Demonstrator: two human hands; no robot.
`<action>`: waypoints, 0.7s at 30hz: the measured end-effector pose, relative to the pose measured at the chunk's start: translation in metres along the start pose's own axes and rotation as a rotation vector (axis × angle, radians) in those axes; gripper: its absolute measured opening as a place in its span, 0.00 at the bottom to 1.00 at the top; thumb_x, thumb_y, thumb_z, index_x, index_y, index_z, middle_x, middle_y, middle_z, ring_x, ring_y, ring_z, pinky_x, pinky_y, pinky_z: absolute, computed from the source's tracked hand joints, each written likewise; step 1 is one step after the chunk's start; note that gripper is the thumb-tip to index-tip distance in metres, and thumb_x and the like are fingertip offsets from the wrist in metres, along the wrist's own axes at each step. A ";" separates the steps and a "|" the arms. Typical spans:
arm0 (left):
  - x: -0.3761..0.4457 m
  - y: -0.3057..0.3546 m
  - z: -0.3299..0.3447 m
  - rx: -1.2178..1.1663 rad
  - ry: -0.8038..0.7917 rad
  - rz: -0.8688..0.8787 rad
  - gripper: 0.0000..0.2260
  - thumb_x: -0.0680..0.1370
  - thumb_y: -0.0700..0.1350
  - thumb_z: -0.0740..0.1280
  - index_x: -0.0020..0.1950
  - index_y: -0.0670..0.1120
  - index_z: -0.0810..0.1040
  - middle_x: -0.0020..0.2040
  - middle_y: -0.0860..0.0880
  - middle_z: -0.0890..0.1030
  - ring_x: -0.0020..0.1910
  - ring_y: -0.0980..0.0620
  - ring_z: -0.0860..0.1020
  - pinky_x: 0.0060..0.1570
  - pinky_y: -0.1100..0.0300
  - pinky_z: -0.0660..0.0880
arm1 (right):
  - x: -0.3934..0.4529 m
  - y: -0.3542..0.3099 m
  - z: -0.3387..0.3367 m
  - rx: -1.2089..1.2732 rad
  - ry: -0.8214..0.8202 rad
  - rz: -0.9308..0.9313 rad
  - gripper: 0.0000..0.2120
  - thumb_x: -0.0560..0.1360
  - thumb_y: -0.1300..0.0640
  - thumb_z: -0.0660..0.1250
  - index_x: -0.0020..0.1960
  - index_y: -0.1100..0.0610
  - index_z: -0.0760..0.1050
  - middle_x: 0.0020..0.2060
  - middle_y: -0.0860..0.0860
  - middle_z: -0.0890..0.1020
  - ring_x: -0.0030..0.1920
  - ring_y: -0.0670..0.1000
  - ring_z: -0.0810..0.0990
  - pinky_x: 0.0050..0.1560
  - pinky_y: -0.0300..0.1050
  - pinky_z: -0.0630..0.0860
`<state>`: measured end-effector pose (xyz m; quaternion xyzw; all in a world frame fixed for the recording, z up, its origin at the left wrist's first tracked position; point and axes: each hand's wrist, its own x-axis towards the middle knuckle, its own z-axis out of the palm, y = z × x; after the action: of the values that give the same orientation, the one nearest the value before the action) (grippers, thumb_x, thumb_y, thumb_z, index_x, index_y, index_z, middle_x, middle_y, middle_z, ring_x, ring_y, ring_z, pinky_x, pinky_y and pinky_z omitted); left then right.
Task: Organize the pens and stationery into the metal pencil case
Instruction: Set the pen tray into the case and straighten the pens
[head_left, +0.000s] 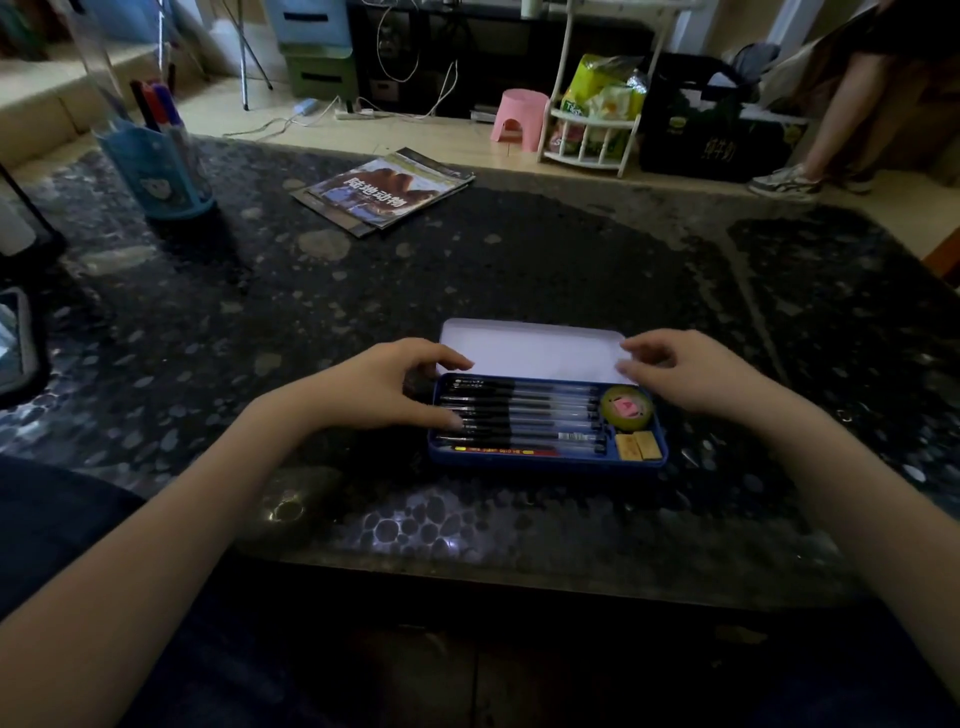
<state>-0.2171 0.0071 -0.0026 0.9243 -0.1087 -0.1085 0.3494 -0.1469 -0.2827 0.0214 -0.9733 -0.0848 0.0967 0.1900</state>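
A blue metal pencil case (545, 462) lies open on the dark table, its white lid (530, 349) tilted back. Inside lie several black pens (519, 415) in a row, a red pencil (506, 451) along the front wall, a round green tape roll (626, 408) and two tan erasers (639, 446) at the right end. My left hand (395, 384) hovers at the case's left end, its fingertips at the lid's left corner and the pen ends. At the lid's right corner is my right hand (691, 371), fingers loosely curved and touching the lid's edge.
A blue pen holder (161, 166) with markers stands at the far left. A stack of magazines (384, 192) lies at the table's far middle. A dark tray edge (21, 338) sits at the left. Beyond the table are a pink stool (519, 118), a white rack and a person's legs.
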 end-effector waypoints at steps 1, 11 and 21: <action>0.001 -0.001 -0.001 -0.018 0.034 -0.006 0.24 0.69 0.53 0.73 0.63 0.58 0.72 0.57 0.58 0.74 0.56 0.61 0.74 0.55 0.67 0.70 | 0.006 0.005 0.001 0.028 0.062 0.029 0.22 0.77 0.48 0.65 0.69 0.54 0.70 0.64 0.54 0.77 0.61 0.53 0.76 0.59 0.46 0.71; 0.020 -0.008 0.015 -0.668 0.293 -0.286 0.25 0.77 0.44 0.66 0.72 0.45 0.62 0.62 0.46 0.75 0.59 0.51 0.76 0.59 0.54 0.74 | 0.025 0.011 0.023 0.418 0.048 0.124 0.22 0.80 0.48 0.59 0.71 0.53 0.65 0.66 0.53 0.73 0.63 0.52 0.74 0.59 0.44 0.71; 0.022 0.002 0.009 -0.881 0.434 -0.240 0.12 0.81 0.48 0.57 0.48 0.47 0.78 0.37 0.49 0.80 0.39 0.54 0.79 0.44 0.59 0.74 | 0.017 0.010 0.007 0.907 0.286 0.196 0.19 0.81 0.46 0.54 0.43 0.56 0.78 0.23 0.49 0.72 0.29 0.50 0.72 0.35 0.44 0.69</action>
<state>-0.1991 -0.0060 -0.0104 0.6962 0.1295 0.0113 0.7060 -0.1306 -0.2854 0.0083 -0.7993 0.0851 0.0065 0.5949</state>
